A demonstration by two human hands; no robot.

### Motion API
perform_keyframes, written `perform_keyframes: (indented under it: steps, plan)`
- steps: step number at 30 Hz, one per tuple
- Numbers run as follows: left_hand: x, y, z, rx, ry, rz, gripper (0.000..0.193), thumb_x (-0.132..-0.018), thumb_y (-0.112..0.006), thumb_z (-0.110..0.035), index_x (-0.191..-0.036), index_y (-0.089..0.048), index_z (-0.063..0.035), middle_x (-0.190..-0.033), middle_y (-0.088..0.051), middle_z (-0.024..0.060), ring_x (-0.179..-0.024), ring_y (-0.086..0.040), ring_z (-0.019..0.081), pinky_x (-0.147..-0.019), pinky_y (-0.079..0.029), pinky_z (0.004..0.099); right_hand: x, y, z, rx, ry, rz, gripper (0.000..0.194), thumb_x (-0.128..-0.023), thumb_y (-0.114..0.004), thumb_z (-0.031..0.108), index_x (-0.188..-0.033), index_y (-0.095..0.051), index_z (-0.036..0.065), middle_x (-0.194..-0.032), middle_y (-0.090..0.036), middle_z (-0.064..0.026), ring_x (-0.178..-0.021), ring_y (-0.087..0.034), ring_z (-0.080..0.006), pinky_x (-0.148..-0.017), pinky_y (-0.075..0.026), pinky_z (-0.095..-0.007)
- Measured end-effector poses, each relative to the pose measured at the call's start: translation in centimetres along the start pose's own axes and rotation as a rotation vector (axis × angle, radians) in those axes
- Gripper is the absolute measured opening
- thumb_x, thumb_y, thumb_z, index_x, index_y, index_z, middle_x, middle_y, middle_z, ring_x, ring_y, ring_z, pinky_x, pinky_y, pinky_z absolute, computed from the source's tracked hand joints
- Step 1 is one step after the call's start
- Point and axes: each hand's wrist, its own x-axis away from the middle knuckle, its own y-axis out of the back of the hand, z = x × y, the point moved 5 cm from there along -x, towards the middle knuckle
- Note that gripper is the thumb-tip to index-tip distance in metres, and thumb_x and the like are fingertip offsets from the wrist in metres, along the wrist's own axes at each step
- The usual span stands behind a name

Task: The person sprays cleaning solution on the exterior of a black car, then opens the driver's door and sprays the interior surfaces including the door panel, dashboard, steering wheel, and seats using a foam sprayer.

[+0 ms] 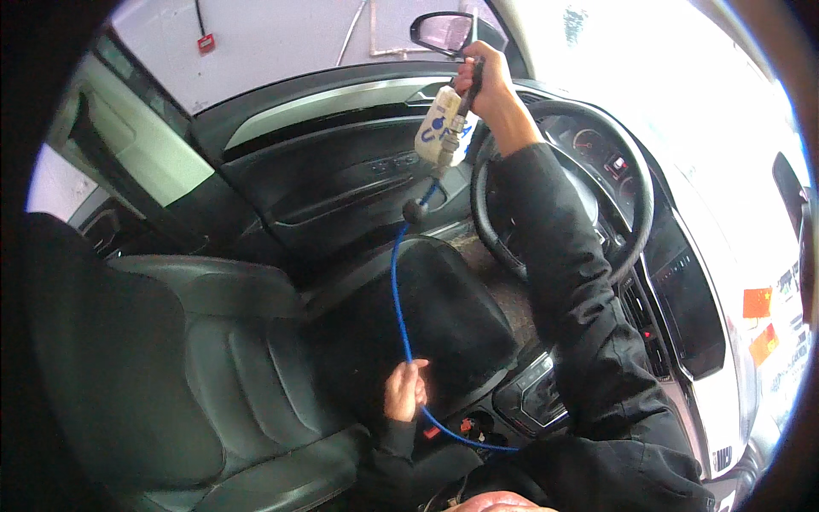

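My right hand [489, 73] grips the black handle of an air-powered spray gun [472, 89], raised near the driver's door window with its pale nozzle pointing up in view. A white bottle [435, 125] with blue markings sits at the gun, beside metal hose fittings [452, 142]. From these a blue air hose [398, 288] hangs down, passing a dark lump [414, 211], over the driver's seat cushion [441, 307]. My left hand [404, 392] is closed around this hose above the inner edge of the cushion. Past it, the hose curves right and disappears under my dark clothing.
The steering wheel [477, 185] is close to my right sleeve. The black door panel [333, 173] and door mirror [441, 32] lie beyond. The seat backrest [121, 358] is at left. Right are the centre screen [688, 307] and small red flags [757, 303]; the gear console [537, 390] is below.
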Motion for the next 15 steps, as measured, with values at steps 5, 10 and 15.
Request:
perform_keyframes:
  steps: [5,10,15]
  plan:
    - [0.1,-0.3,1.0,-0.050,0.044,0.043,0.036,-0.112,-0.052,-0.035,-0.120,-0.064,-0.0020,-0.067,-0.043,-0.0056,-0.053,-0.042,0.0046,-0.050,-0.039,0.0235,4.9,-2.6,-1.7,-0.004,-0.260,0.293,0.020,-0.090,-0.063,0.017,-0.080,-0.049,0.006,-0.068,-0.046,0.0010,-0.051,-0.038,-0.0064,-0.040,-0.032,-0.0191]
    - [0.5,-1.3,1.2,-0.057,0.090,0.125,0.037,-0.110,-0.056,-0.037,-0.122,-0.064,-0.0030,-0.067,-0.043,-0.0070,-0.055,-0.040,0.0038,-0.051,-0.036,0.0225,9.3,-8.5,-4.7,0.060,-0.355,0.624,0.017,-0.093,-0.062,0.018,-0.089,-0.055,0.003,-0.067,-0.044,0.0013,-0.052,-0.041,-0.0057,-0.038,-0.035,-0.0173]
    - [0.9,-2.0,0.8,-0.068,0.137,0.169,0.040,-0.110,-0.056,-0.037,-0.127,-0.062,-0.0016,-0.067,-0.041,-0.0074,-0.056,-0.038,0.0038,-0.052,-0.035,0.0226,12.0,-14.8,-8.5,0.218,-0.393,0.850,0.022,-0.094,-0.062,0.020,-0.104,-0.060,0.001,-0.068,-0.043,0.0035,-0.050,-0.041,-0.0046,-0.038,-0.034,-0.0180]
